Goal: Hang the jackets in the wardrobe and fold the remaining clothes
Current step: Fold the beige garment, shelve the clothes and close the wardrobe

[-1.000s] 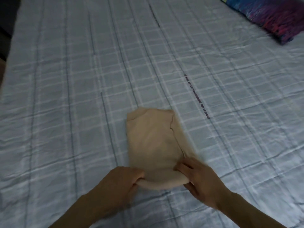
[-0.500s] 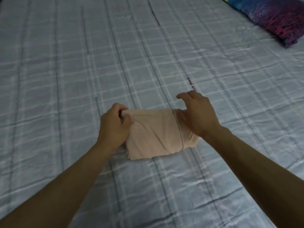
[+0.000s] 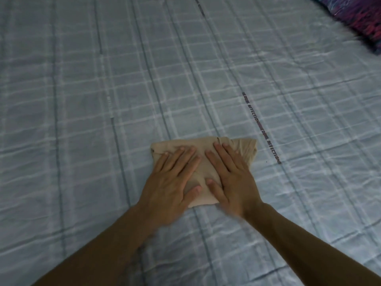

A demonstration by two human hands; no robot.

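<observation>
1. Beige folded garment (image 3: 243, 148) lies as a small packet on the blue plaid bedsheet (image 3: 82, 100), directly in front of the person, with its long axis running left to right.
2. Left hand (image 3: 173, 182) and right hand (image 3: 231, 178) both rest flat on top of it, fingers straight and spread, palms pressing down; neither grips the cloth.
3. Both hands sit equally near, side by side, thumbs almost meeting over the middle; the packet's far right end sticks out beyond the right hand's fingertips (image 3: 216, 144).
4. Half a second ago both hands pinched the far corners, carrying the fold over; a second ago the garment lay longer, pointing away, with its near edge held. Now it is doubled and being flattened.
5. A purple patterned pillow (image 3: 358, 19) lies far off at the upper right.
</observation>
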